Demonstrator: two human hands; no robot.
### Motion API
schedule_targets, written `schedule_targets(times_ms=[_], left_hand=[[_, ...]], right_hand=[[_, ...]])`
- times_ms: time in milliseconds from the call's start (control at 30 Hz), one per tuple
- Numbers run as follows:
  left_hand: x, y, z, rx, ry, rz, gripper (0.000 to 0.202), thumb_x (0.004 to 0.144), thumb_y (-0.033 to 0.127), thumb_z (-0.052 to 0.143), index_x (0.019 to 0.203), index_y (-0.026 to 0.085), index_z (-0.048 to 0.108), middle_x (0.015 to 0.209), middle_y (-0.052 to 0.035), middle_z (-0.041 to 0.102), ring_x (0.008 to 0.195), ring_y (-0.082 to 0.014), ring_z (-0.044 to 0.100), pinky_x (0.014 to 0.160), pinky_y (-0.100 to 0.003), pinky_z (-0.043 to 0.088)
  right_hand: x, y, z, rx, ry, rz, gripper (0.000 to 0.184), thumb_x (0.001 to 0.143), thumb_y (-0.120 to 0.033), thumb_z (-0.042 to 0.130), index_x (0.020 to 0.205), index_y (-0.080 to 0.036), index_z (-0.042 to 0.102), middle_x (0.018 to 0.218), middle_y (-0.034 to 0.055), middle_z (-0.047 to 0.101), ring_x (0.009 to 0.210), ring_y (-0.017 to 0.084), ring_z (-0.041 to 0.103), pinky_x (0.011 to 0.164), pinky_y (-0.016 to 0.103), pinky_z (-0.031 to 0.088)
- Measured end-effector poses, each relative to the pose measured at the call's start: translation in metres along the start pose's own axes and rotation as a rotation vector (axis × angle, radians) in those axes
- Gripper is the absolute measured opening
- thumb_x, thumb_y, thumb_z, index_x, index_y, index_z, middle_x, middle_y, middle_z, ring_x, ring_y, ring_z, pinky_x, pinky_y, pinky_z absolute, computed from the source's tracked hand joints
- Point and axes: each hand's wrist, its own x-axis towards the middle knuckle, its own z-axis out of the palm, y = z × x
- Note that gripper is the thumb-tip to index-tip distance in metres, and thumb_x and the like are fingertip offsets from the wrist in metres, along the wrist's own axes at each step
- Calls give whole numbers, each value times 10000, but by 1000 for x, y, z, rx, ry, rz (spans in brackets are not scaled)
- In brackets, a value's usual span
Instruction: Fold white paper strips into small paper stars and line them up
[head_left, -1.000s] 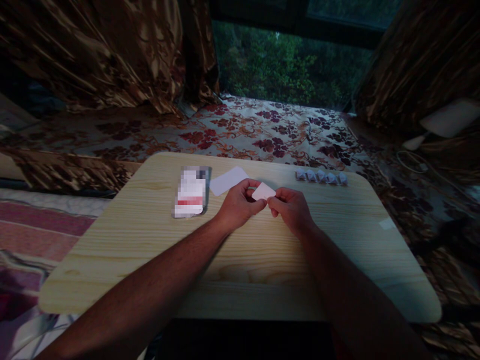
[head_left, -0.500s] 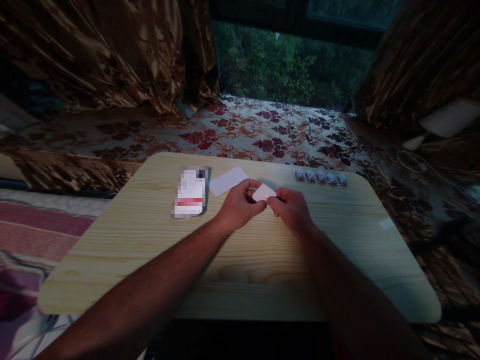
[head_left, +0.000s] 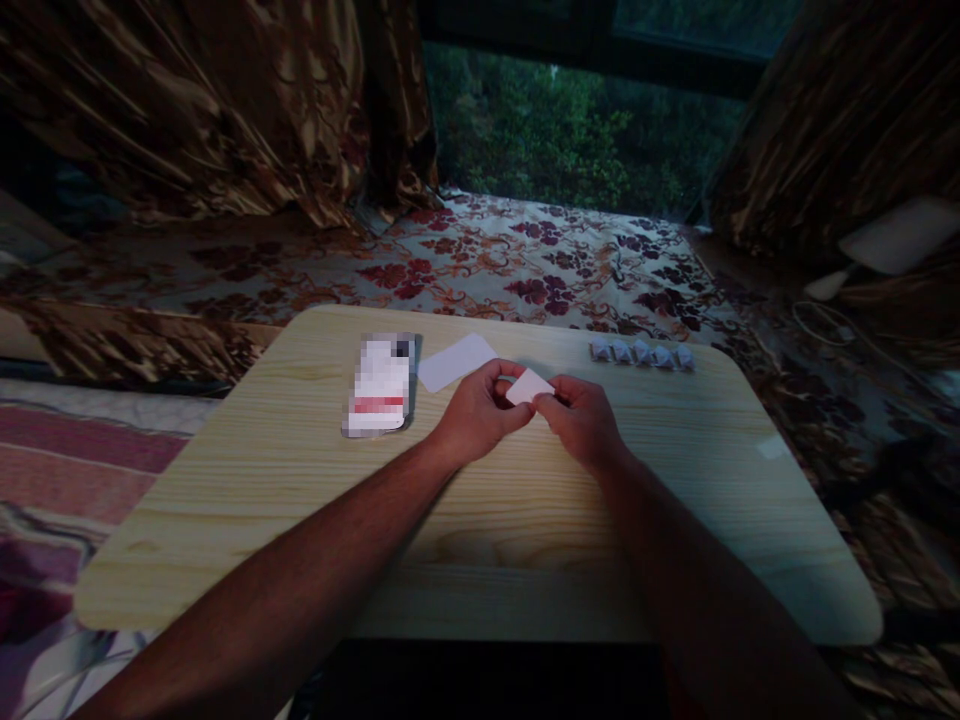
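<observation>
Over the middle of a light wooden table (head_left: 480, 540), both hands pinch one small white slip of paper (head_left: 529, 386). My left hand (head_left: 475, 412) grips its left side with thumb and fingers closed. My right hand (head_left: 581, 418) pinches its right edge. A second white slip (head_left: 455, 361) lies flat on the table just behind my left hand. To the right of the hands, near the table's far edge, several small folded white paper pieces (head_left: 642, 353) sit in a row.
A pack with a white and red label (head_left: 380, 385) lies left of the flat slip. A floral bedspread (head_left: 525, 260) stretches behind the table to a window with green foliage. Brown patterned curtains hang on both sides. A striped cloth (head_left: 82, 460) lies at the left.
My right hand has shifted slightly left, closer to my left hand, and the held slip has tilted a little. The other things have not moved.
</observation>
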Motion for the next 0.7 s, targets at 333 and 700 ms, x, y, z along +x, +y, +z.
schedule_targets(times_ms=[333, 700], left_hand=[[-2, 5, 4, 7, 25, 16, 467, 622, 154, 752, 1040, 177, 544, 711, 31, 659, 558, -82, 560, 519, -187, 388], [-1, 0, 5, 17, 0, 33, 448, 643, 161, 740, 1041, 177, 536, 737, 16, 664, 586, -96, 578, 542, -200, 403]], right_hand=[[-1, -3, 2, 3, 54, -7, 152, 750, -292, 580, 635, -192, 578, 503, -56, 460, 470, 102, 367, 455, 248, 273], [0, 2, 3, -31, 50, -48, 130, 731, -282, 595, 646, -183, 599, 537, -50, 463, 497, 102, 375, 464, 246, 264]])
